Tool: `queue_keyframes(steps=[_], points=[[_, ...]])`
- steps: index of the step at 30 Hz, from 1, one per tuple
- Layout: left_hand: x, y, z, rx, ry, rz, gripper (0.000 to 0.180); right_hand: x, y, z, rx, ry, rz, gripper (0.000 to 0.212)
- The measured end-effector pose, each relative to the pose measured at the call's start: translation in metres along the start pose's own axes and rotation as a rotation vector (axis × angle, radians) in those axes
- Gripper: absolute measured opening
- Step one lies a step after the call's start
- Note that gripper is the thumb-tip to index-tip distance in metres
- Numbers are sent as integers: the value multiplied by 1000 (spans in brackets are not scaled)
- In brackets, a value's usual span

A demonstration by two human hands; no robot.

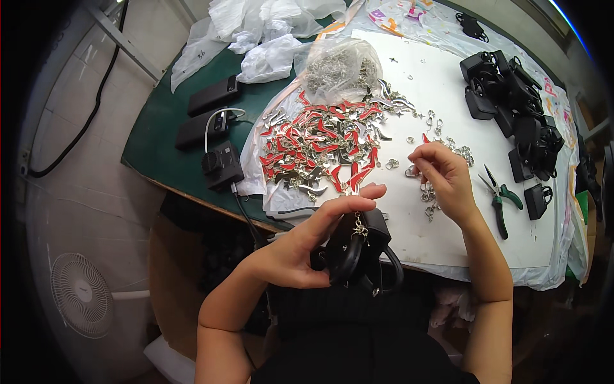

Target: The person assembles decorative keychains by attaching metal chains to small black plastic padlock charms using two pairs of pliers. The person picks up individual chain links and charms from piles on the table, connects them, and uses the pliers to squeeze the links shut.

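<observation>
My left hand (307, 246) grips a small black bag-shaped piece (361, 246) with a curved black handle, held just off the table's near edge. A small silver clasp (360, 227) sits at its top, under my fingertips. My right hand (441, 176) hovers over the white sheet (448, 96), fingers pinched over a scatter of small silver rings and clasps (430, 195); whether it holds one I cannot tell. A heap of red and silver flame-shaped charms (320, 147) lies just beyond my left hand.
Green-handled pliers (500, 198) lie right of my right hand. Several black bag pieces (518, 109) are piled at the far right. A clear bag of silver parts (339, 67), power banks (211, 96), a small black camera (220, 166) and crumpled plastic sit to the left. A fan (80, 294) stands on the floor.
</observation>
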State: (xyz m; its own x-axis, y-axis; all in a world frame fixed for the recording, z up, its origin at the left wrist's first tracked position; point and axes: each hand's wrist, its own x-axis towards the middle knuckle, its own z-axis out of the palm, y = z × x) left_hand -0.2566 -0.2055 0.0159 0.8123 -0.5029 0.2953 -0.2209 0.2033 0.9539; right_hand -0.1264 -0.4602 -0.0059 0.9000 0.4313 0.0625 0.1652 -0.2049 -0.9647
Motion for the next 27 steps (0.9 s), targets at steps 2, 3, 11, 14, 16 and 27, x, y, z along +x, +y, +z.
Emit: queue_keyframes(steps=[2,3,11,14,16,27], points=[[2,1,2,16,3,-37,100,1,5,-2,-197,-39,-135,11],[5,1,2,18,-5,-34,100,1,6,-4,-394,-83,-266,11],[25,-12,9,137,60,-62,91,-32,-47,5,-203,-50,-673,16],[33,-19,12,353,53,-29,87,-37,-51,3,-380,-23,-662,20],[40,-18,14,371,57,-50,85,-38,-49,1,-444,-59,-664,24],[49,-17,13,718,109,69,89,-36,-39,0,-358,27,-628,23]])
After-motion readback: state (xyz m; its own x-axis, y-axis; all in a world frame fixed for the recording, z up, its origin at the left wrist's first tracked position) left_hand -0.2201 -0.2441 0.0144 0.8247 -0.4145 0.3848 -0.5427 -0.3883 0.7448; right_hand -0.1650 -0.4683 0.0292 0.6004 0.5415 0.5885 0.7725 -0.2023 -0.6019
